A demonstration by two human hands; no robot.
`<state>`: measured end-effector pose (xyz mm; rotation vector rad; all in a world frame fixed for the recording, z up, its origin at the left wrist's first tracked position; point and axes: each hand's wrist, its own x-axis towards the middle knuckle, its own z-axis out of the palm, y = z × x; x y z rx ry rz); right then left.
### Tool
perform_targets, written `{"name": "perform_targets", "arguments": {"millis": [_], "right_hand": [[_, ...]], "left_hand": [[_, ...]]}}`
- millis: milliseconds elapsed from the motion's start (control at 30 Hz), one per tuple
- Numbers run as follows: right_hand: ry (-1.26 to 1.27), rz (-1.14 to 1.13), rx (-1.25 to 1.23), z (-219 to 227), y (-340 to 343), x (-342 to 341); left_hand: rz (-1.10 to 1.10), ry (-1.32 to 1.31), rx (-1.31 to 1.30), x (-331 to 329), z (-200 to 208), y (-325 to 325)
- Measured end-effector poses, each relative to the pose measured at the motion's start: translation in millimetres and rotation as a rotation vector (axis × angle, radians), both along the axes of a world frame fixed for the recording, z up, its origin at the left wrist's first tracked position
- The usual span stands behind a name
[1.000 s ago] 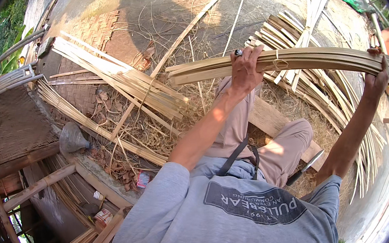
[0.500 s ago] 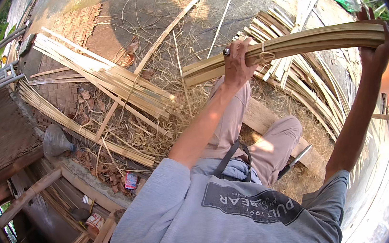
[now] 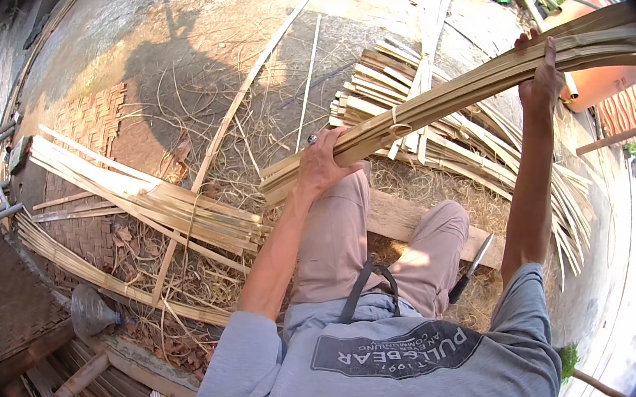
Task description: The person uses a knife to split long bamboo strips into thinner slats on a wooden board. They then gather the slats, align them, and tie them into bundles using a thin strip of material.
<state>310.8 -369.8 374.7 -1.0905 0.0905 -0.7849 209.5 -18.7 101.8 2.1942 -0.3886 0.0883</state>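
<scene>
A long bundle of split bamboo strips slants across in front of me, its near end low at the left, its far end running out at the right rim. A thin tie loops round it. My left hand, with a ring on one finger, grips the bundle close to its left end. Farther along, my right hand is closed round the same bundle from below, thumb up on the near side. The bundle hangs above my knees and partly covers the strips beyond it.
Loose bamboo strips lie in a fanned pile at the right and another stack at the left. A knife with a dark handle rests beside my leg, near a wooden plank. A plastic bottle lies far left. Shavings cover the ground.
The bundle's left end has come down and nearer to me, and the bundle slants more. My left hand now grips closer to that end. The whole view has shifted somewhat.
</scene>
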Motion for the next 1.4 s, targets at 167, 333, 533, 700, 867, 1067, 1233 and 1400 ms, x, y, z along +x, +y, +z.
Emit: {"name": "perform_targets", "arguments": {"millis": [167, 333, 533, 700, 867, 1067, 1233, 1400], "right_hand": [[-0.062, 0.156, 0.056, 22.3, -61.5, -35.5], [0.022, 0.101, 0.177, -33.6, -23.9, -69.9], [0.358, 0.164, 0.176, -124.8, 31.2, -92.7], [0.350, 0.270, 0.327, -130.0, 79.3, -65.6], [0.322, 0.479, 0.290, -108.5, 75.4, -1.3], [0.282, 0.606, -0.006, -67.6, 18.4, 122.5], [0.447, 0.146, -0.210, -92.3, 33.9, 84.6], [0.670, 0.462, 0.005, -213.5, 60.1, -75.8]], "left_hand": [[-0.177, -0.109, 0.173, -50.6, 57.8, 77.0], [-0.089, -0.100, 0.325, -131.9, 54.4, 162.2], [-0.209, 0.301, 0.464, -222.7, 53.7, 224.5], [-0.103, 0.152, 0.368, -283.4, 25.9, 213.7], [0.052, 0.142, 0.275, -276.9, 24.6, 165.6], [0.096, 0.023, 0.108, -187.0, 55.1, 68.3], [0.127, 0.009, 0.189, -56.4, 79.4, -36.7], [0.118, 0.175, 0.290, 64.7, 101.8, -169.0]]}}
